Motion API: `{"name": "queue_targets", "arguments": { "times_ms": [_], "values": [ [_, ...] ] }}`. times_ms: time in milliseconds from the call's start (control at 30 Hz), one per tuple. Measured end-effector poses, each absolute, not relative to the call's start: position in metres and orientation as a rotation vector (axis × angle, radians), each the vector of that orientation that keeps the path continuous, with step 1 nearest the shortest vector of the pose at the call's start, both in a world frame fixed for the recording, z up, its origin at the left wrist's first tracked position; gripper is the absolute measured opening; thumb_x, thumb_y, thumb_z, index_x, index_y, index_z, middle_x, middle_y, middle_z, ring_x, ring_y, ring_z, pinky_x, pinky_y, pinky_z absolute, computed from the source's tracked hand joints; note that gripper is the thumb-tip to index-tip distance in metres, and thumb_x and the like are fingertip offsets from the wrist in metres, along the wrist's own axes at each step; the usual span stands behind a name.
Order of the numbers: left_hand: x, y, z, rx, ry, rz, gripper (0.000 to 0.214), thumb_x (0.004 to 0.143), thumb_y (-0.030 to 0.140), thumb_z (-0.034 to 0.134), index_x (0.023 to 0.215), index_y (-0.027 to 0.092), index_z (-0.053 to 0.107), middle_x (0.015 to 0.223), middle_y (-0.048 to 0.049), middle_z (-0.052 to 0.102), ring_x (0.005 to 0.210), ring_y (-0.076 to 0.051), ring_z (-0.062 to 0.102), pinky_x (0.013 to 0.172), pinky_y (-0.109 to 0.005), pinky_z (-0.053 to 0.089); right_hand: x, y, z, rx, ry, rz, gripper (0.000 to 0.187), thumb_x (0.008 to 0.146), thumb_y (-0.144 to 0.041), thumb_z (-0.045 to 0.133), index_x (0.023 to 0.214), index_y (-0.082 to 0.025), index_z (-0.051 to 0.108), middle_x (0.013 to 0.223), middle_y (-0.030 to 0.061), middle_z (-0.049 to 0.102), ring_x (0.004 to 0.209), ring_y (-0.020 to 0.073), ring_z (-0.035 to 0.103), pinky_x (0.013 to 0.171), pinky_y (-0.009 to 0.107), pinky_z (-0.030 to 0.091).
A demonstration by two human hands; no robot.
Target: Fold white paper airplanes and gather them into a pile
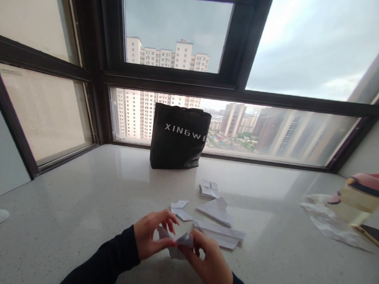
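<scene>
Where hands partly hide folded paper, shape unclear, pink-lidded bottle cropped

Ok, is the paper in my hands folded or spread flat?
Folded: the white paper between your left hand and right hand has raised, pointed flaps.

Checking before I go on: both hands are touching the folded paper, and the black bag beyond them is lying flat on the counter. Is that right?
Not quite: the black bag is standing upright on the counter, as the head view shows. Both the left hand and right hand are touching the folded paper.
</scene>
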State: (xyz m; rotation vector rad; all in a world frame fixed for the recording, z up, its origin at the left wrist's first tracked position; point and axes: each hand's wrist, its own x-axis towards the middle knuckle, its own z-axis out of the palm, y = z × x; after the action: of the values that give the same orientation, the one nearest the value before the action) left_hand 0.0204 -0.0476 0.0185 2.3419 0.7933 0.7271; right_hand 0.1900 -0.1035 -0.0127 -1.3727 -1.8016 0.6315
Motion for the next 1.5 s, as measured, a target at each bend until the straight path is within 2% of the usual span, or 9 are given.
{"name": "queue_targets", "arguments": {
  "times_ms": [167, 400, 600, 800, 900, 1067, 1167, 1333, 1500],
  "values": [
    [0.013, -0.019, -0.001, 2.170, 0.864, 0.987, 0.028, 0.084, 0.029, 0.024, 0.096, 0.015, 0.045, 0.092, -0.0080, 0.059, 0.086, -0.016, 0.054, 0.073, -0.027, 0.042, 0.191, -0.103, -0.014, -1.469, -1.784, 0.555, 0.009, 0.061, -0.011, 0.053, 0.059, -0.018, 0.049, 0.056, -0.0012, 0.053, 0.053, 0.0123, 0.045, 0.050, 0.023, 0.034],
    [0.029, -0.015, -0.030, 2.761, 0.874, 0.449, 0.047, 0.075, 0.017, 0.038, 0.121, 0.023, 0.030, 0.127, -0.0007, 0.037, 0.118, -0.019, 0.025, 0.097, -0.040, 0.019, 0.189, -0.106, -0.019, -1.418, -1.864, 0.466, 0.008, 0.062, -0.010, 0.053, 0.061, -0.018, 0.050, 0.061, 0.0007, 0.054, 0.058, 0.0137, 0.048, 0.051, 0.022, 0.035],
    [0.023, -0.015, -0.022, 2.841, 1.020, 0.318, 0.045, 0.077, 0.025, 0.040, 0.121, 0.024, 0.031, 0.125, -0.0016, 0.040, 0.117, -0.020, 0.027, 0.096, -0.043, 0.018, 0.186, -0.109, -0.016, -1.360, -1.886, 0.505, 0.013, 0.060, -0.006, 0.051, 0.063, -0.018, 0.049, 0.063, 0.0003, 0.054, 0.060, 0.0136, 0.049, 0.052, 0.021, 0.036],
    [0.007, -0.012, -0.010, 2.885, 1.117, 0.211, 0.039, 0.074, 0.022, 0.039, 0.113, 0.022, 0.044, 0.115, -0.0078, 0.051, 0.109, -0.024, 0.039, 0.089, -0.043, 0.027, 0.187, -0.109, -0.015, -1.382, -1.849, 0.609, 0.029, 0.058, -0.006, 0.054, 0.083, -0.020, 0.058, 0.076, 0.0027, 0.060, 0.071, 0.0177, 0.051, 0.062, 0.026, 0.038],
    [-0.002, -0.014, -0.006, 2.849, 1.150, 0.169, 0.038, 0.072, 0.025, 0.043, 0.109, 0.024, 0.047, 0.110, -0.0063, 0.055, 0.104, -0.025, 0.044, 0.084, -0.041, 0.032, 0.188, -0.108, -0.015, -1.365, -1.768, 0.707, 0.022, 0.060, -0.012, 0.057, 0.080, -0.019, 0.061, 0.071, 0.0029, 0.060, 0.066, 0.0178, 0.051, 0.058, 0.026, 0.038],
    [-0.008, -0.013, 0.000, 2.839, 1.137, 0.436, 0.027, 0.076, 0.024, 0.037, 0.097, 0.024, 0.055, 0.099, -0.0041, 0.060, 0.094, -0.020, 0.051, 0.081, -0.034, 0.035, 0.188, -0.105, -0.017, -1.041, -1.408, 1.210, 0.030, 0.060, -0.036, 0.063, 0.081, -0.016, 0.056, 0.067, 0.0021, 0.060, 0.060, 0.0157, 0.054, 0.055, 0.025, 0.039],
    [-0.004, -0.006, -0.009, 2.845, 1.235, 0.641, 0.034, 0.079, 0.030, 0.034, 0.110, 0.021, 0.046, 0.111, -0.0067, 0.053, 0.102, -0.022, 0.044, 0.083, -0.035, 0.033, 0.187, -0.104, -0.018, -0.928, -1.281, 1.356, 0.034, 0.056, -0.040, 0.066, 0.079, -0.017, 0.055, 0.068, 0.0018, 0.060, 0.062, 0.0158, 0.055, 0.059, 0.027, 0.039],
    [0.004, 0.006, -0.042, 2.830, 1.356, 0.500, 0.044, 0.080, 0.038, 0.030, 0.121, 0.021, 0.033, 0.125, -0.0077, 0.039, 0.113, -0.024, 0.033, 0.088, -0.038, 0.030, 0.187, -0.104, -0.020, -0.902, -1.312, 1.374, 0.029, 0.059, -0.036, 0.066, 0.076, -0.017, 0.052, 0.066, 0.0009, 0.058, 0.060, 0.0140, 0.053, 0.058, 0.025, 0.037],
    [0.009, -0.001, -0.034, 2.864, 1.334, 0.385, 0.033, 0.080, 0.029, 0.034, 0.110, 0.026, 0.046, 0.114, -0.0065, 0.050, 0.104, -0.023, 0.042, 0.085, -0.040, 0.030, 0.189, -0.105, -0.018, -1.043, -1.449, 1.197, 0.021, 0.063, -0.033, 0.061, 0.072, -0.016, 0.051, 0.061, -0.0002, 0.055, 0.056, 0.0127, 0.050, 0.053, 0.023, 0.035]
  ]
}}
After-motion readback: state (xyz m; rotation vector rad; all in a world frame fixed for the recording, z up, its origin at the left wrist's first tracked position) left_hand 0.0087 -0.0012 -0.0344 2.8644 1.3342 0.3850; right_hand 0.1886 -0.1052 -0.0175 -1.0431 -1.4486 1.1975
